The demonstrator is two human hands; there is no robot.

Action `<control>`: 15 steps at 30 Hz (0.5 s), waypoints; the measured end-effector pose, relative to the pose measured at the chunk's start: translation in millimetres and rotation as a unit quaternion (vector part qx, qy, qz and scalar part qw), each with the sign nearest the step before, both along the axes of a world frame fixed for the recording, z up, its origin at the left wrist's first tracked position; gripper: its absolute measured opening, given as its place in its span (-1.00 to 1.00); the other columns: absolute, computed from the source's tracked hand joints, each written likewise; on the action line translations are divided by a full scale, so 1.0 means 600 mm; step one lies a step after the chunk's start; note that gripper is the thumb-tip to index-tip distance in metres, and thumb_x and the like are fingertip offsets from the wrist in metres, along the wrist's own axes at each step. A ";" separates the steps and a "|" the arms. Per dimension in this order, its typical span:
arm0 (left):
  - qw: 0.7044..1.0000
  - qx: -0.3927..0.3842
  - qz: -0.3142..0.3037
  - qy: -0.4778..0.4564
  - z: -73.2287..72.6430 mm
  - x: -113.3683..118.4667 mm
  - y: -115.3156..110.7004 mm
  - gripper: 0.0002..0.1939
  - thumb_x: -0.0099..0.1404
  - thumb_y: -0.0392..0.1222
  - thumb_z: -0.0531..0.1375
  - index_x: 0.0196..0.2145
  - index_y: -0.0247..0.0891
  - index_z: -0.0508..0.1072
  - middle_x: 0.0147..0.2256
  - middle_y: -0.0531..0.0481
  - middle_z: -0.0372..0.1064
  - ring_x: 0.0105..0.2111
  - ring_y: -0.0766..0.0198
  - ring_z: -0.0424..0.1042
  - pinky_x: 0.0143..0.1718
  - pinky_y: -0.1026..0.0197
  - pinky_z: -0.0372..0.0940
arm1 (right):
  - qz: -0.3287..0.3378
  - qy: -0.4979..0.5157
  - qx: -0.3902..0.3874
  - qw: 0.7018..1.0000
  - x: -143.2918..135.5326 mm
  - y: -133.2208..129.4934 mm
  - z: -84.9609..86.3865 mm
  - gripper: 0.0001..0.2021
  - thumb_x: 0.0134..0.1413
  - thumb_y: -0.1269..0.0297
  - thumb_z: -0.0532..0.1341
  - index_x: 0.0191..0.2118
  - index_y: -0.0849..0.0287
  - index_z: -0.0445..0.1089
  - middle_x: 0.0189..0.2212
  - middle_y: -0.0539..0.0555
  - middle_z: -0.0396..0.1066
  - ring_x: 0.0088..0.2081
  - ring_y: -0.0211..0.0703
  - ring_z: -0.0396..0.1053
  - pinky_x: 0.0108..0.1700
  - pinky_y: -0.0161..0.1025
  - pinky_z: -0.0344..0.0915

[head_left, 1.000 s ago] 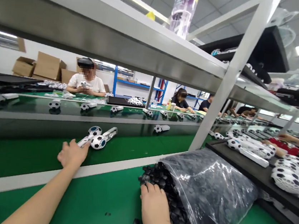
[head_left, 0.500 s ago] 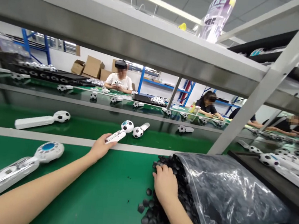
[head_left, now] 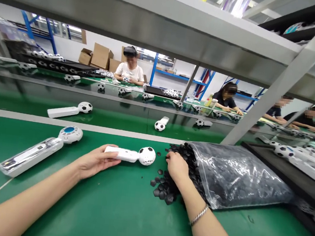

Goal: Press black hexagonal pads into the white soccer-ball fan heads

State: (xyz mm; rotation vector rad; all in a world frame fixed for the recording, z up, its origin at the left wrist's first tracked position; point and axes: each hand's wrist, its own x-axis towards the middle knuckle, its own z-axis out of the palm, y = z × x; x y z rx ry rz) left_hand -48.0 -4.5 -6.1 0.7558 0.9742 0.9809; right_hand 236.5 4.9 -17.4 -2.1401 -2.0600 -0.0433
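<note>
My left hand (head_left: 100, 160) grips the handle end of a white stick with a soccer-ball head (head_left: 146, 156), held level above the green work surface, ball to the right. My right hand (head_left: 177, 167) is at the left edge of a heap of black pentagon-shaped pieces (head_left: 163, 190). Its fingers are drawn together; whatever is between them is hidden. The heap spills from the mouth of a clear plastic bag (head_left: 241, 180). Left of my left hand lies a larger-looking stick (head_left: 35, 155) with a blue disc on its head.
Beyond a pale strip (head_left: 133, 132), more ball-headed sticks lie on a green belt, including one at left (head_left: 70, 110) and one in the middle (head_left: 161, 124). A dark tray (head_left: 255, 154) of sticks stands at right. A slanted metal post (head_left: 266, 88) rises behind the bag. Several people sit opposite.
My left hand has brought the ball-headed stick nearer, off the belt side, and turned it level toward my right hand. My right hand stays at the pieces, its fingers now drawn together.
</note>
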 end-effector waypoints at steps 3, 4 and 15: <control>0.987 0.057 -0.020 0.150 -0.001 -0.005 0.001 -0.47 -0.11 -0.20 0.36 -0.16 -0.22 0.29 -0.26 -0.04 0.37 -0.31 0.21 0.43 -0.22 0.18 0.39 | 0.001 0.008 0.009 1.000 0.005 -0.001 0.002 -0.86 0.06 0.32 0.10 -0.26 0.13 0.37 -0.31 0.10 0.36 -0.27 -0.14 0.34 -0.34 -0.28 0.17; 0.970 0.082 -0.028 0.229 -0.002 -0.010 0.003 -0.44 -0.10 -0.10 0.35 -0.13 -0.22 0.30 -0.30 -0.05 0.37 -0.35 0.19 0.43 -0.27 0.14 0.39 | 0.003 0.009 0.017 1.000 0.004 -0.002 0.003 -0.86 0.06 0.29 0.10 -0.28 0.14 0.38 -0.29 0.11 0.35 -0.25 -0.12 0.33 -0.31 -0.26 0.17; 0.564 0.462 0.020 0.684 -0.006 0.020 0.033 -0.40 0.11 0.14 0.07 0.05 -0.19 0.25 0.13 -0.15 0.05 0.12 -0.09 -0.01 0.12 -0.08 -0.17 | 0.175 0.024 0.017 0.984 -0.022 0.004 -0.008 -0.69 0.13 0.39 0.00 -0.06 0.04 0.34 -0.05 0.04 0.34 -0.06 -0.11 0.22 -0.06 -0.20 0.11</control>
